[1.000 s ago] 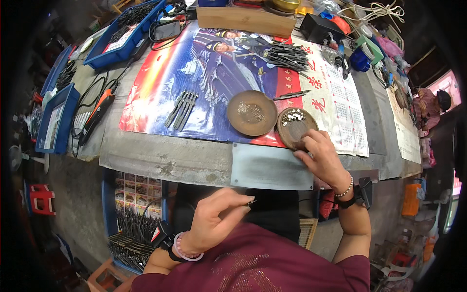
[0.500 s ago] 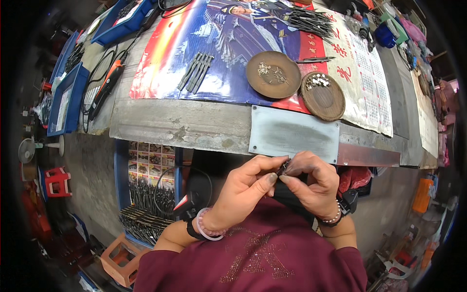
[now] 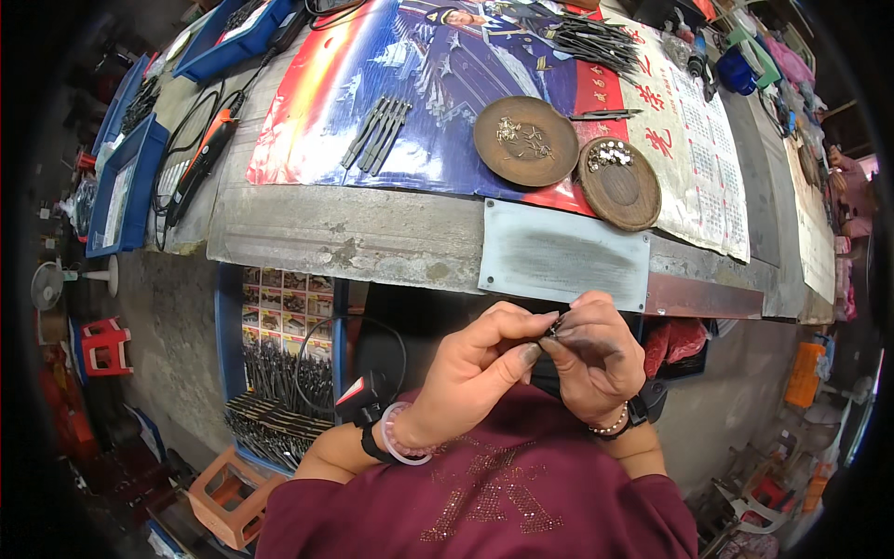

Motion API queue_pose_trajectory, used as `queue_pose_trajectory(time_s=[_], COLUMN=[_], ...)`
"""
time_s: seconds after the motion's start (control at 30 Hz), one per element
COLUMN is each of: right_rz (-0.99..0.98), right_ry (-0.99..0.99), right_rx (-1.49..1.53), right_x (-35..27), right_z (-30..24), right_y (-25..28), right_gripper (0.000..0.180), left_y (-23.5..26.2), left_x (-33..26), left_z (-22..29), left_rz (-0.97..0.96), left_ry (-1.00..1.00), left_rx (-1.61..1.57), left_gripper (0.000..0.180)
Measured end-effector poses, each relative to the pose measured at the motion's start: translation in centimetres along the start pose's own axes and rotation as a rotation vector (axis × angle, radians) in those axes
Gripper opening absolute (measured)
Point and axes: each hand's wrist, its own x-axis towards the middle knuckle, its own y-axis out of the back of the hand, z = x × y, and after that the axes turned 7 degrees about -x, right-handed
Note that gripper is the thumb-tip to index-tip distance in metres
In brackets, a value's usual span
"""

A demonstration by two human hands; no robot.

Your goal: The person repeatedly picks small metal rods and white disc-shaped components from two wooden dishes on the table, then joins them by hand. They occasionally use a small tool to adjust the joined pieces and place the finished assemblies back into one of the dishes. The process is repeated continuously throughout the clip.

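My left hand (image 3: 482,361) and my right hand (image 3: 596,359) meet in front of the table edge, thumbs and fingertips pinched together. Between them is a small dark piece (image 3: 556,326), mostly hidden by the fingers, so its kind does not show. Just beyond the hands, a pale grey metal plate (image 3: 566,253) with a dark smudged middle lies at the table's edge. Behind it stand a round brown dish (image 3: 521,171) with small metallic bits and an oval wooden dish (image 3: 637,203) with small shiny pieces. Slim black parts (image 3: 377,135) lie in a row farther left.
A printed poster (image 3: 298,121) covers much of the table (image 3: 307,224). A heap of black parts (image 3: 596,45) lies at the back. At left are a corded orange-and-black tool (image 3: 200,168) and a blue tray (image 3: 128,191). Below the table, a bin holds many black parts (image 3: 289,373).
Both hands stay together on the small dark piece. My right hand has turned, its fingers more upright and its wrist shifted slightly left. The table things are unmoved.
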Motion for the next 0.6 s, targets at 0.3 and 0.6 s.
queue_pose_trajectory(time_s=[0.3,0.6], right_rz=[-0.123,0.132], right_ry=[-0.643,-0.608], right_rx=[1.048,0.838], right_x=[-0.6,-1.3], right_z=[0.0,-2.1], right_y=[0.5,-1.7], right_gripper=[0.023,0.016], left_y=[0.2,-0.7], left_x=[-0.6,-1.1], left_z=[0.5,0.0], left_rz=[-0.16,0.016], left_ry=[-0.054,-0.254], left_rx=[0.056,0.194], left_gripper=[0.027,0.027])
